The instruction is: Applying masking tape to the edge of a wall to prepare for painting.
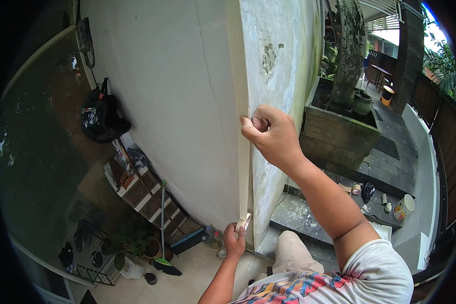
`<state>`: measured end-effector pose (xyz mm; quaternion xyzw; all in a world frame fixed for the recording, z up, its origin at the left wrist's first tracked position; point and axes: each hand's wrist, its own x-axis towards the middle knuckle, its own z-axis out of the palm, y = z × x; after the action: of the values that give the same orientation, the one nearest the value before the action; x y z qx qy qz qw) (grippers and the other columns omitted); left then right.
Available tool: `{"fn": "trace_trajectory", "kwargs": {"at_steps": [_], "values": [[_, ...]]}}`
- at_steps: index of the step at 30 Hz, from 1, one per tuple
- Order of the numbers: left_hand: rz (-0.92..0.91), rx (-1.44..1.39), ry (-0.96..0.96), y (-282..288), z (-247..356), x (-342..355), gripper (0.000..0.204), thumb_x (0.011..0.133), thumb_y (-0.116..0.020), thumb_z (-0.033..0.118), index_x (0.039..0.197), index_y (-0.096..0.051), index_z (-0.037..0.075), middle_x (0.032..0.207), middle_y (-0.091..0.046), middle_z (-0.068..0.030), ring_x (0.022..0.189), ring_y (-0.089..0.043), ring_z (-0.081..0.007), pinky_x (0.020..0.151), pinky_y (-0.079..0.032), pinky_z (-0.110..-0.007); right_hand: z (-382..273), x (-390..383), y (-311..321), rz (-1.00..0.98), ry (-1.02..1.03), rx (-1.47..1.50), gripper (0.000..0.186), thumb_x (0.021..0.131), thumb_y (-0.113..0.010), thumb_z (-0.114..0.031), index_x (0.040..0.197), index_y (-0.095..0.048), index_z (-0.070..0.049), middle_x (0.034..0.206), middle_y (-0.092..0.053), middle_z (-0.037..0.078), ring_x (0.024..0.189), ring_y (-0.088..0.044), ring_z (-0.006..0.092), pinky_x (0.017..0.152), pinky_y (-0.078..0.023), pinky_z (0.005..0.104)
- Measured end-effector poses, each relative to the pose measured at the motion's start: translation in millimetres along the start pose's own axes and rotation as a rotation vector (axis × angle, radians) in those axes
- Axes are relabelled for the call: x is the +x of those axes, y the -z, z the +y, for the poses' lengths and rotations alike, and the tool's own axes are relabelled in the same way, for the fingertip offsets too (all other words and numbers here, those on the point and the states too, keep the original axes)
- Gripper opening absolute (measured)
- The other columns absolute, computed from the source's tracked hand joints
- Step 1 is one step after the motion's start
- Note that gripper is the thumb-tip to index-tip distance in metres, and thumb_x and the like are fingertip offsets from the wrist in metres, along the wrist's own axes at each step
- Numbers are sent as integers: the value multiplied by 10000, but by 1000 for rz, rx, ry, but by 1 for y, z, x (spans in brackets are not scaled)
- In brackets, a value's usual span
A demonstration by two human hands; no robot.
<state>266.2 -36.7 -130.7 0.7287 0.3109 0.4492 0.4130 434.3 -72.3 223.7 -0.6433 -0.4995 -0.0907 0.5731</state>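
A strip of cream masking tape (244, 167) runs down the outer corner of a white wall (172, 101). Low on that corner, my left hand (234, 240) is closed around the tape roll (243, 222), whose strip stretches up from it. Higher up, my right hand (273, 134) is curled like a fist, its thumb side touching the tape on the corner; I see nothing held in its fingers. Right of the strip, the wall face (271, 61) is patchy, with flaking paint.
A black helmet (104, 117) hangs at left above a shelf (147, 187). A green broom (163, 228) leans there beside potted plants. On the right are a planter box (334, 134) with a trunk, speckled steps (299, 218) and a white bucket (404, 206).
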Motion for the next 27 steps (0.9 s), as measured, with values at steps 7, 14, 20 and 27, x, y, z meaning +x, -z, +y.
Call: {"fn": "trace_trajectory", "kwargs": {"at_steps": [7, 14, 20, 27], "values": [[-92, -16, -55, -4, -2, -5, 312, 958, -558, 323, 825, -634, 51, 846, -640, -118, 863, -579, -313, 787, -433, -429, 19, -18, -4, 20, 12, -32, 384, 801, -742, -207, 637, -456, -8, 593, -445, 73, 550, -396, 176, 515, -364, 343], [-25, 37, -52, -7, -13, -10, 287, 959, -568, 296, 903, -694, 44, 916, -638, -131, 1013, -548, -314, 898, -419, -424, 31, -36, -11, 1, -33, -26, 403, 799, -753, -220, 641, -451, -6, 610, -448, 72, 558, -398, 177, 517, -360, 339], [-67, 0, -77, -7, -2, -12, 295, 958, -575, 276, 998, -732, 29, 1067, -659, -142, 1111, -524, -278, 969, -416, -410, 45, -50, -15, 0, -31, -32, 423, 813, -769, -190, 633, -418, -39, 573, -398, 6, 570, -343, 91, 509, -319, 270], [-114, -44, -82, 0, 2, -16, 314, 966, -557, 293, 952, -735, 34, 1006, -675, -129, 1070, -543, -292, 944, -422, -407, 59, -63, -24, -8, -44, -27, 403, 810, -775, -185, 640, -441, -38, 577, -416, 3, 567, -361, 87, 514, -328, 264]]}}
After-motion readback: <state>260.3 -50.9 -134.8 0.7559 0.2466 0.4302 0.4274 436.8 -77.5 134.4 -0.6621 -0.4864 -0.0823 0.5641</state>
